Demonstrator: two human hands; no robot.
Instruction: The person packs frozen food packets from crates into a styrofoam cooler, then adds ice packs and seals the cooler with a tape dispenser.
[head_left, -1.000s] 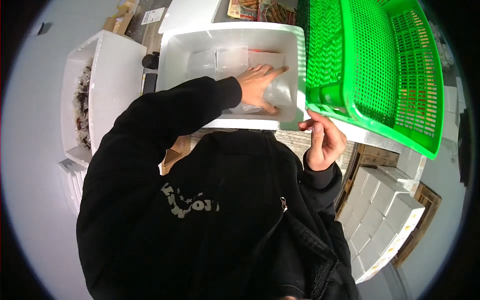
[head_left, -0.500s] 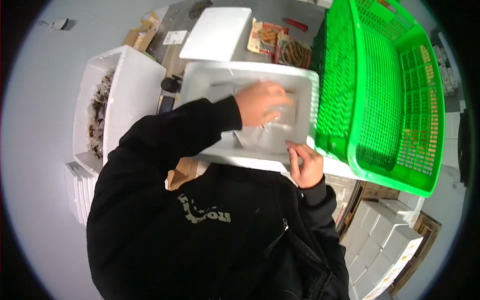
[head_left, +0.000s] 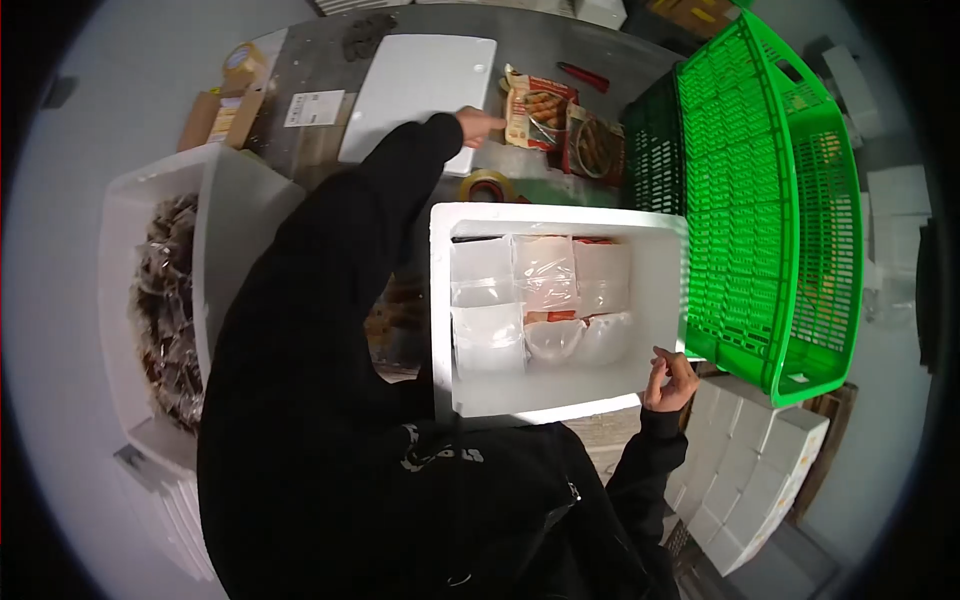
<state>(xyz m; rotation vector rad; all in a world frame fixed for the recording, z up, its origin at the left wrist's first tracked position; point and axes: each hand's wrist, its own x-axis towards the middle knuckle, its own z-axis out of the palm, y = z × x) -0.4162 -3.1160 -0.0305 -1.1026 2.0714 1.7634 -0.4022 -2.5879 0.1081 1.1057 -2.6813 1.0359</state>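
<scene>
My left hand (head_left: 481, 127) reaches over the white foam lid (head_left: 425, 90), its fingers stretched out with the tips right at the left edge of a printed food packet (head_left: 538, 112). A second, darker packet (head_left: 594, 145) lies against that one. In front of me stands a white foam box (head_left: 560, 392), with several clear-wrapped flat packs (head_left: 545, 275) laid in rows on its left side. My right hand (head_left: 672, 380) is at the box's near right corner, fingers bent over the rim. A roll of tape (head_left: 488, 187) sits just behind the box, partly hidden by it.
Green plastic crates (head_left: 735, 230) stand close on the right, a black crate (head_left: 655, 140) beside them. To the left is another foam box (head_left: 215, 250) full of wrapped pieces. A red-handled tool (head_left: 583, 76) and a label sheet (head_left: 314, 109) lie on the grey table (head_left: 540, 35).
My left hand has gone from inside the foam box up to the printed packet. The box appears further right and nearer me, its packs now uncovered. My right hand stays at its corner.
</scene>
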